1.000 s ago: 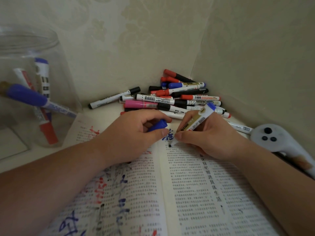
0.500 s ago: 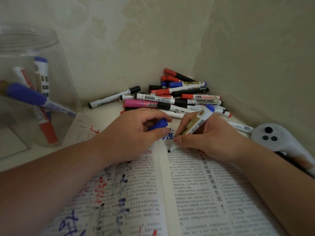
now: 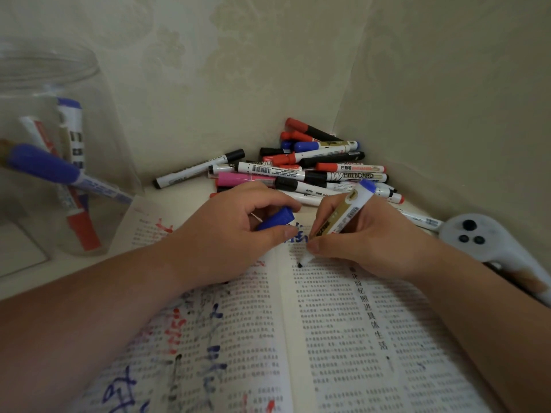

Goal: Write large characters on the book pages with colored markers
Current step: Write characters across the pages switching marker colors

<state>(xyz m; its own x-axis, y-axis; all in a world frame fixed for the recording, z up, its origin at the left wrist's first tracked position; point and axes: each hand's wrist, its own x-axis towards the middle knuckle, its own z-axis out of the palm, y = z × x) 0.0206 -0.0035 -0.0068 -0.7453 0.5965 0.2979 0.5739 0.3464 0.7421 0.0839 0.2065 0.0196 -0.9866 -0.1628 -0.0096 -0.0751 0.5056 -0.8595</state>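
Head view shows the marker (image 3: 343,216), white and gold with a blue end, gripped by the right hand (image 3: 369,239). The thumb and first fingers are curled tightly round its lower barrel, and its dark tip touches the right page (image 3: 343,353) close to the fold, near the top. The open book (image 3: 286,338) lies flat and fills the lower half of the picture, from 4 o'clock to 8 o'clock. Its left page (image 3: 238,323) carries large red, blue and black characters over the print; the right page has a blue character at its top, between the two hands. The left hand (image 3: 226,231) rests on the left page at 9 o'clock from the marker, its fingers curled round the blue cap (image 3: 277,219). At 12 o'clock from the book a pile of markers (image 3: 313,171) lies in the corner of the wall (image 3: 238,70). A clear jar (image 3: 44,73) with several markers inside stands at 10 o'clock. A white device (image 3: 483,242) with dark buttons lies at 3 o'clock, beside the right wrist.
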